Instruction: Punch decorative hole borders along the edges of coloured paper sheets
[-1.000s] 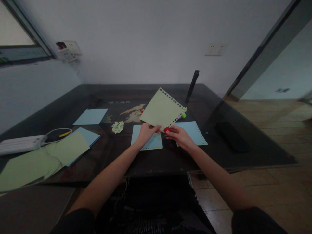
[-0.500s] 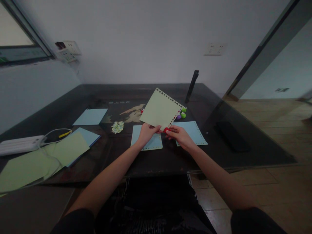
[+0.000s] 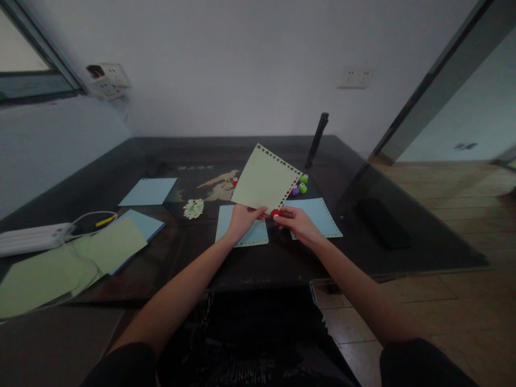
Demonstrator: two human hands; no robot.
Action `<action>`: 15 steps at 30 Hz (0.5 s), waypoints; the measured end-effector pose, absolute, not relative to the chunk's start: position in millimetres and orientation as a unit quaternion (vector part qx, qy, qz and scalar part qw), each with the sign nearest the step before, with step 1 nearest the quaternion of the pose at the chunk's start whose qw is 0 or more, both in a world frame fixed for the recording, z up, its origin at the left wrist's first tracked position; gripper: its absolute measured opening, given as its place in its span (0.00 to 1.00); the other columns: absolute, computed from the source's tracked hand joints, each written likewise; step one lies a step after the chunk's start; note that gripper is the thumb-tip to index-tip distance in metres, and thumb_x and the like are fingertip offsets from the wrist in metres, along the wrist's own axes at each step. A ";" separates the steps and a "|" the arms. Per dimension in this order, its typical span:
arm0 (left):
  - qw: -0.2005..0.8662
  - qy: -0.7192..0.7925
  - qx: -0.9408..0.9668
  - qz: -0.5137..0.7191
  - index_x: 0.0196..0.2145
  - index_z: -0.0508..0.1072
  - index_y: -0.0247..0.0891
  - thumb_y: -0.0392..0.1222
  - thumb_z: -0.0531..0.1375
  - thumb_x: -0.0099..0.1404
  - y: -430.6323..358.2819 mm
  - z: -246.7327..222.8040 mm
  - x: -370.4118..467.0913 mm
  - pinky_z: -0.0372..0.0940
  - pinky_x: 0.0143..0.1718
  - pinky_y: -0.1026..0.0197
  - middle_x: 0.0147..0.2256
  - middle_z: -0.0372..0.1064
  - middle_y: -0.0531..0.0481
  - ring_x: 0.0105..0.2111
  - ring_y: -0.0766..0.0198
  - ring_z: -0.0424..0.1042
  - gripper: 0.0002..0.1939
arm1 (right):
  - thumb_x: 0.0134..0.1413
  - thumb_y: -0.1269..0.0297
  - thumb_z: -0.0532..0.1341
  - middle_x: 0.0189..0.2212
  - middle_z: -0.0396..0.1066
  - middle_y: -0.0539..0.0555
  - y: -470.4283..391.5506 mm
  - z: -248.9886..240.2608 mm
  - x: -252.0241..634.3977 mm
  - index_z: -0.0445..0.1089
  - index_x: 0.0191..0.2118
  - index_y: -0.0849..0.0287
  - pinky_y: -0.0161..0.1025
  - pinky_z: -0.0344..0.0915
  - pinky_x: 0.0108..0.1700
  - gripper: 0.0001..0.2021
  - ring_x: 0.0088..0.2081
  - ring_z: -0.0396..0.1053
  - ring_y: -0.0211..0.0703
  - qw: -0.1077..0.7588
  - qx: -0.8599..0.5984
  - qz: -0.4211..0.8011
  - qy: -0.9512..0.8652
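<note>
Pinched by its lower edge in my left hand is a pale green sheet of paper, held tilted above the table. Small shaped holes run along its upper right and lower right edges. My right hand is closed on a small red craft punch, which sits at the sheet's lower right corner. Beneath the hands lie two light blue sheets, a left one and a right one, with holes along their edges. Green punches and a purple punch stand just behind the green sheet.
A heap of small paper cut-outs lies left of my hands. Further left are a blue sheet, overlapping green sheets and a white power strip with a cable. A black phone-like slab lies right; a dark upright stick stands behind.
The view has shifted slightly. Both hands keep their grip on the sheet and the red punch, with hardly any movement between them.
</note>
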State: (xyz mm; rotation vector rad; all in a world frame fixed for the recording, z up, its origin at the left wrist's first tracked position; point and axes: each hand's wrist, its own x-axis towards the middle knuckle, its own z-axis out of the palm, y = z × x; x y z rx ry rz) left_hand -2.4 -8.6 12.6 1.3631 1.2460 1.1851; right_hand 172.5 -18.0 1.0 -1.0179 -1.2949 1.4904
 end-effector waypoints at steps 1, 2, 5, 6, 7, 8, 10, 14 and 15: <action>0.449 0.505 0.556 0.484 0.32 0.74 0.29 0.37 0.64 0.54 -8.7 12.1 -2.3 0.71 0.29 0.62 0.28 0.77 0.42 0.25 0.61 0.75 0.09 | 0.36 0.59 0.71 0.34 0.75 0.55 -18.0 1.0 172.6 0.73 0.35 0.59 0.35 0.63 0.29 0.17 0.33 0.68 0.40 0.445 -0.412 0.600 -0.522; 0.442 0.504 0.559 0.488 0.32 0.74 0.29 0.37 0.64 0.54 -8.9 11.7 -2.2 0.70 0.28 0.63 0.29 0.77 0.42 0.25 0.61 0.76 0.09 | 0.36 0.59 0.71 0.34 0.74 0.55 -17.9 1.0 172.6 0.73 0.35 0.59 0.35 0.62 0.29 0.16 0.32 0.68 0.40 0.447 -0.413 0.598 -0.522; 0.430 0.507 0.567 0.487 0.30 0.74 0.29 0.37 0.64 0.54 -9.6 11.4 -2.2 0.70 0.28 0.63 0.29 0.77 0.42 0.25 0.61 0.75 0.08 | 0.37 0.59 0.70 0.32 0.74 0.54 -17.8 1.2 172.8 0.73 0.34 0.58 0.36 0.61 0.29 0.15 0.30 0.67 0.39 0.447 -0.416 0.594 -0.523; 0.428 0.508 0.569 0.484 0.30 0.74 0.29 0.37 0.63 0.54 -9.9 11.5 -2.2 0.70 0.28 0.63 0.28 0.77 0.42 0.25 0.61 0.75 0.07 | 0.37 0.59 0.70 0.32 0.74 0.54 -17.9 1.4 172.8 0.73 0.34 0.59 0.36 0.61 0.29 0.15 0.30 0.67 0.39 0.447 -0.415 0.594 -0.525; 0.428 0.510 0.569 0.483 0.30 0.74 0.29 0.37 0.63 0.54 -10.1 11.7 -2.3 0.70 0.28 0.63 0.27 0.76 0.42 0.25 0.61 0.75 0.07 | 0.38 0.59 0.70 0.32 0.74 0.54 -18.0 1.6 172.8 0.73 0.34 0.59 0.35 0.61 0.29 0.15 0.30 0.67 0.39 0.445 -0.413 0.595 -0.527; 0.428 0.510 0.570 0.482 0.30 0.74 0.29 0.37 0.63 0.54 -10.3 12.1 -2.2 0.70 0.28 0.63 0.27 0.76 0.43 0.25 0.61 0.75 0.07 | 0.38 0.59 0.70 0.33 0.74 0.54 -18.2 1.9 172.7 0.73 0.34 0.59 0.35 0.61 0.29 0.15 0.30 0.67 0.38 0.444 -0.412 0.596 -0.527; 0.428 0.509 0.570 0.483 0.29 0.74 0.29 0.37 0.63 0.54 -10.9 13.1 -1.9 0.70 0.29 0.63 0.26 0.76 0.43 0.24 0.61 0.75 0.06 | 0.38 0.60 0.70 0.34 0.74 0.54 -18.9 2.5 172.4 0.73 0.34 0.59 0.35 0.61 0.29 0.15 0.31 0.67 0.39 0.447 -0.411 0.599 -0.522; 0.429 0.514 0.566 0.482 0.28 0.74 0.29 0.36 0.63 0.54 -12.6 15.8 -0.5 0.70 0.30 0.62 0.28 0.77 0.42 0.25 0.61 0.75 0.06 | 0.35 0.60 0.71 0.33 0.74 0.54 -20.3 3.9 171.6 0.73 0.34 0.59 0.35 0.60 0.29 0.16 0.32 0.67 0.40 0.451 -0.417 0.600 -0.513; 0.428 0.517 0.565 0.480 0.28 0.74 0.29 0.36 0.63 0.54 -12.9 16.3 -0.3 0.70 0.30 0.62 0.27 0.77 0.42 0.25 0.61 0.75 0.06 | 0.35 0.60 0.71 0.32 0.74 0.54 -20.6 4.3 171.5 0.73 0.34 0.59 0.36 0.60 0.29 0.16 0.32 0.67 0.40 0.449 -0.418 0.598 -0.516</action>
